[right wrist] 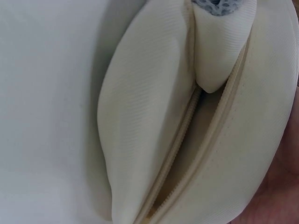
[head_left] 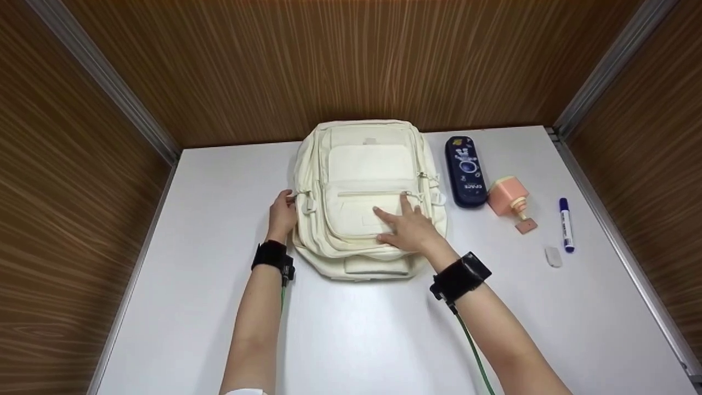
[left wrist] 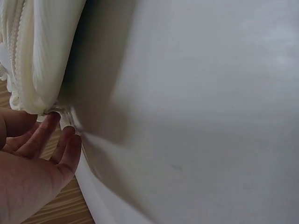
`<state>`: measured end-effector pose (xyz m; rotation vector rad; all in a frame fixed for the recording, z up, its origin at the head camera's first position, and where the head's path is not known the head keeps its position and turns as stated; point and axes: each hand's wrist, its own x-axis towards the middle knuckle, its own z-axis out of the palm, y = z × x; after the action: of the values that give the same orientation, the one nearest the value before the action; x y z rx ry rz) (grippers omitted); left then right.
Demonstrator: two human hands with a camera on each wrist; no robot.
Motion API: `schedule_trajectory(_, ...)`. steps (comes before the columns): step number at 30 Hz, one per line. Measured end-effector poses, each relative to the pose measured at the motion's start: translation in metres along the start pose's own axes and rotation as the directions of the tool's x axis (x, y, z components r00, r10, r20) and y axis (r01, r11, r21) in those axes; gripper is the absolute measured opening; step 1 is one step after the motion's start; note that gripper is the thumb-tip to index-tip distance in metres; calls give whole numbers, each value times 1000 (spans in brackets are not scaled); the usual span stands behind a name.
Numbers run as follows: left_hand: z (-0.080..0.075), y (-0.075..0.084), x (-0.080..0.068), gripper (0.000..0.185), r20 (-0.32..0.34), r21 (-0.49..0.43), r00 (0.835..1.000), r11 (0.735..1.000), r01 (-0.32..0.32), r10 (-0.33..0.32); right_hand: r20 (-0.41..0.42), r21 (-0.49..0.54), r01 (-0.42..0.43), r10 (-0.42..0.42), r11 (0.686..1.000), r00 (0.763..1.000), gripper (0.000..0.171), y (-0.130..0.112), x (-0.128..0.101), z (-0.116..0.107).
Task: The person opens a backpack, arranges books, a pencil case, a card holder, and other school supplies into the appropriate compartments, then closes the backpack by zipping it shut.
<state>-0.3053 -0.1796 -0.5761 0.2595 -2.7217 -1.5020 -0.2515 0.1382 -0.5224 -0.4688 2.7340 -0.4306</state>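
1. Head view: A cream backpack (head_left: 373, 164) lies front up at the middle of a white table's (head_left: 351, 340) far edge, a person's hands upon it.
2. The right hand (head_left: 411, 227) rests on the lower front pocket, fingers spread and gripping nothing.
3. The left hand (head_left: 282, 216) works at the backpack's left side, fingers bent; its fingertips are partly hidden from above.
4. Left wrist view: Seen close up, that hand appears to pinch a thin tab (left wrist: 55, 111) at the backpack's edge, a detail barely visible from overhead.
5. Right wrist view: A zipper (right wrist: 203, 140) stands parted at the backpack's lower end, a gap between its rows of teeth, with grey mesh (right wrist: 219, 7) above, neither clear from overhead. Only part of the right palm shows, its fingers out of frame.
6. Toward the table's far right corner, seen only from overhead, a dark blue case (head_left: 466, 173) bears the word "SPACE" among cartoon space drawings. Just beside it sits a pink block-shaped object (head_left: 507, 196).
7. Near the right edge lie a blue-capped marker (head_left: 566, 225), its printing too small to read, and a small pale block (head_left: 553, 257). The backpack's small upper label (head_left: 370, 141) is likewise illegible.
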Motion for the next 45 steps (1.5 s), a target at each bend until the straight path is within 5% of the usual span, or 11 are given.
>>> schedule_trajectory(10,0,-2,-3,52,73,-67,997,997,38,-33,-1,-1,1,-1,1000,1000,72,0,-1,1)
schedule_trajectory(19,-2,-7,-1,34,7,93,1000,996,-6,6,-12,-8,8,-8,1000,1000,73,1,-1,3)
schedule_trajectory(25,-5,-8,-4,27,-54,95,998,995,-32,37,-13,10,9,-8,1000,1000,73,1,-1,3)
schedule_trajectory(37,-4,-4,-17,28,-3,315,990,939,-136,144,-23,-9,-21,21,1000,1000,67,4,-2,4)
schedule_trajectory(45,-7,3,-32,27,27,359,992,925,-127,126,-61,6,-57,57,998,997,65,0,1,8)
